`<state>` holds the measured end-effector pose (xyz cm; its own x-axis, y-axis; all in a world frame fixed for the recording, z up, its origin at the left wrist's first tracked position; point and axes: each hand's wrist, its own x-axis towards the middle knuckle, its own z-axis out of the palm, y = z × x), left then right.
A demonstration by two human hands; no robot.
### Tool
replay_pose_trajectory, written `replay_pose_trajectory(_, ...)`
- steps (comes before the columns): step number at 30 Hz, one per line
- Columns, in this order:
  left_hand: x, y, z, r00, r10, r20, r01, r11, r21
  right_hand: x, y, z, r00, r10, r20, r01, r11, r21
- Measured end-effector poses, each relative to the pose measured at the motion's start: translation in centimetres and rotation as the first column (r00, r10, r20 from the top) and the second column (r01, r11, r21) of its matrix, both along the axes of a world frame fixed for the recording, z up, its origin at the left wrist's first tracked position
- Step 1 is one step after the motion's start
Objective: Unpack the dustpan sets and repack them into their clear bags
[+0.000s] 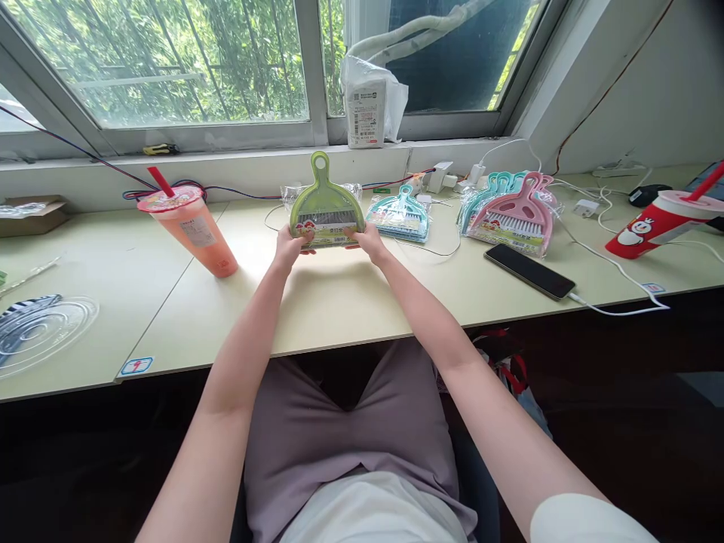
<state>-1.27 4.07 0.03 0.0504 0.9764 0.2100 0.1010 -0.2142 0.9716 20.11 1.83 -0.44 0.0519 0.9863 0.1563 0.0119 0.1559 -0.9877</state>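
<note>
No wording, brand or number is readable. On the card (326,228) of the green dustpan (320,194), the characters are too small to make out. Left of that dustpan, the orange cup (218,253) bears a white label (197,231) with illegible print. Behind and right of it, the white box (366,117) shows a barcode and tiny text. Far right of it, the red cup (625,240) carries a white cartoon figure (643,226).
</note>
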Motion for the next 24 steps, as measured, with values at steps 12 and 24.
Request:
replay_pose_trajectory(12, 0.1, 0.1, -0.3, 1.000, -0.007, -0.022, 0.008, 0.999, 0.047, 0.2, 0.8, -0.6, 1.000, -0.017, 0.017, 0.016, 0.998, 0.068)
replay_pose_trajectory(24, 0.5, 0.2, -0.7, 0.978, 0.178, -0.108, -0.164, 0.978, 0.129, -0.3, 0.1, -0.2, 0.998, -0.037, 0.056, 0.036, 0.999, 0.026)
